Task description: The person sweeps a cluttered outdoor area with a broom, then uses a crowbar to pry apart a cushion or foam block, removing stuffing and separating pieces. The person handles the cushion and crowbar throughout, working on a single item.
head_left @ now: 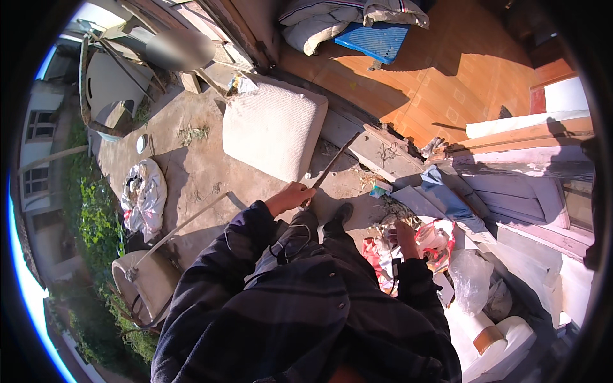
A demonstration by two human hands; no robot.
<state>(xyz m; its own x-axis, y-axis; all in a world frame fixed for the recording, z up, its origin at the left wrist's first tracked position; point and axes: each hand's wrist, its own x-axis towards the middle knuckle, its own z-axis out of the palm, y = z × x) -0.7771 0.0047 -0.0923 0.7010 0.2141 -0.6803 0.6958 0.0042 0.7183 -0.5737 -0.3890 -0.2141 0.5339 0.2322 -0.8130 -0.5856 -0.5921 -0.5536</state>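
Observation:
My left hand [290,199] is closed around one end of a thin dark stick [332,165]. The stick slants up and to the right, its far end over the worn door sill [377,150]. Lower on the right, my right hand [403,236] is among a red-and-white plastic bag [436,241] and dry plant litter [397,212]. Its fingers look curled, but shadow hides what they hold, if anything. A clear plastic bag [471,281] lies close to my right forearm.
A pale cushioned block [274,124] stands ahead by the sill. Left are a white sack [143,195], a long pole [182,226], a padded chair [148,284] and green plants [99,217]. Blue cloth [447,195] lies over boards on the right. Beyond the sill is an orange tiled floor [440,76].

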